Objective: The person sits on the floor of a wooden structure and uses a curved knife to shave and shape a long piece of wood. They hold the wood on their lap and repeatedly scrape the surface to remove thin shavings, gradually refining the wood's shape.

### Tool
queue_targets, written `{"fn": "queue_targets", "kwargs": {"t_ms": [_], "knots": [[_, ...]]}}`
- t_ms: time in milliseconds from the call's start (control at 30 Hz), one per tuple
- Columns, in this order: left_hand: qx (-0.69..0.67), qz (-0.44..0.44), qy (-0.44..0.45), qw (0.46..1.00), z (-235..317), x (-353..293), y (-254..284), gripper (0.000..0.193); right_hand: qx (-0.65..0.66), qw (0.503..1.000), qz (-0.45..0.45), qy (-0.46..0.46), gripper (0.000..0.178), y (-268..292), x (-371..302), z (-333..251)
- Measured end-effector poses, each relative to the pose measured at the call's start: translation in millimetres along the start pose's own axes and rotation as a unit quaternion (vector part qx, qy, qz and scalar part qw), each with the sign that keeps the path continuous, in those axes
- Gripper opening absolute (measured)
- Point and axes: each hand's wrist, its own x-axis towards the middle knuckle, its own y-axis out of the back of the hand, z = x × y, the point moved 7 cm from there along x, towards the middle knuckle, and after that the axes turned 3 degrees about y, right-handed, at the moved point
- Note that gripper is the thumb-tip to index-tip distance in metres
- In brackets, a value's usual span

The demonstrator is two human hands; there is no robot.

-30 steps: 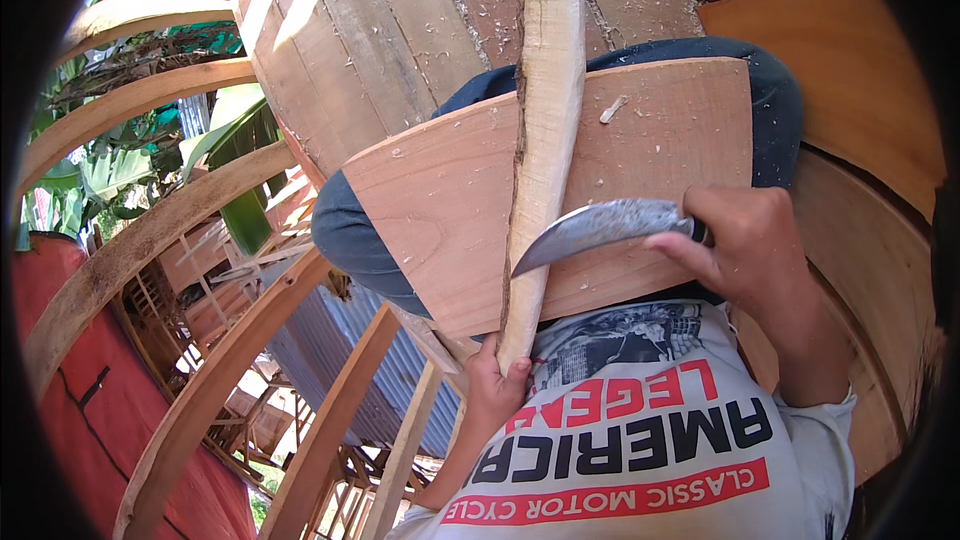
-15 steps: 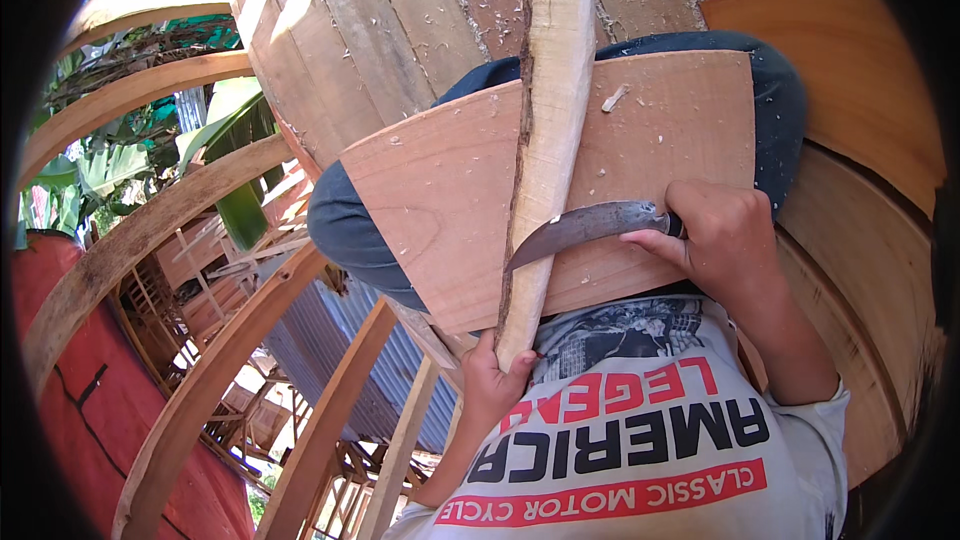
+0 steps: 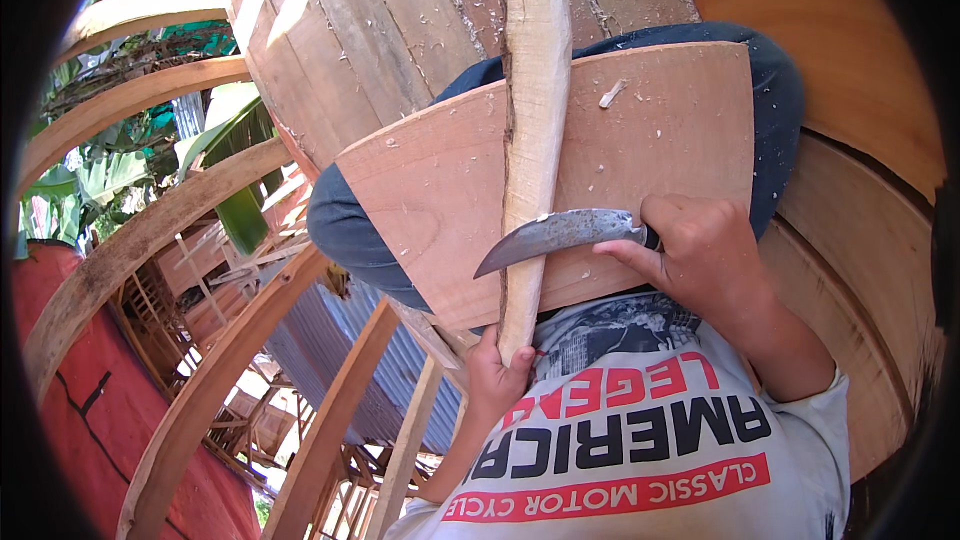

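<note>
A long pale strip of wood point(image 3: 533, 130) with a dark bark edge runs from my waist away across my lap. My left hand point(image 3: 498, 372) is closed around its near end. In my right hand point(image 3: 703, 248) is a knife point(image 3: 560, 234) with a broad, curved, dull grey blade; its handle is mostly hidden in my fist. The blade lies across the strip, its tip reaching past the bark edge on the left. Under the strip, a flat reddish-brown board point(image 3: 650, 130) rests over my legs.
Wood shavings litter the plank floor point(image 3: 385, 50) ahead. Curved wooden ribs point(image 3: 150, 230) stand along the left, with banana leaves and corrugated metal sheet point(image 3: 370, 340) beyond them. Curved planks point(image 3: 850, 270) rise close on the right. A curled shaving point(image 3: 612, 93) lies on the board.
The strip has swung left at its far end. My right hand and the knife have shifted left, and the blade tip now extends beyond the strip's bark edge.
</note>
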Motion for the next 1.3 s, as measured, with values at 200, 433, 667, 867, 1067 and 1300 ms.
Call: {"fn": "queue_targets", "kwargs": {"t_ms": [200, 433, 667, 867, 1067, 1300], "knots": [[0.074, -0.003, -0.026, 0.997, -1.1, -0.9, 3.6, 0.056, -0.078, 0.996, 0.029, 0.027, 0.052, 10.6, 7.6, 10.1], [0.038, 0.011, -0.049, 0.998, 3.2, -3.5, 1.5, 0.055, -0.019, 0.999, 0.006, 0.031, 0.052, -9.8, -3.1, -2.6], [0.011, -0.001, -0.003, 1.000, 4.8, -1.4, -0.4, 0.055, 0.000, 1.000, 0.001, 0.018, 0.045, -3.6, -2.1, -0.4], [0.003, -0.003, -0.008, 1.000, 4.2, -1.1, 0.0, 0.057, 0.005, 0.999, -0.023, 0.032, 0.046, -7.9, -5.1, -7.4], [-0.004, -0.010, 0.019, 1.000, -9.5, -2.7, -0.6, 0.058, -0.034, 0.999, 0.038, -0.016, 0.052, 6.5, 4.6, 16.6], [0.023, 0.001, -0.015, 1.000, -10.5, -2.1, 1.5, 0.059, -0.021, 0.999, 0.035, -0.030, 0.044, 12.7, 9.1, 18.5]]}}
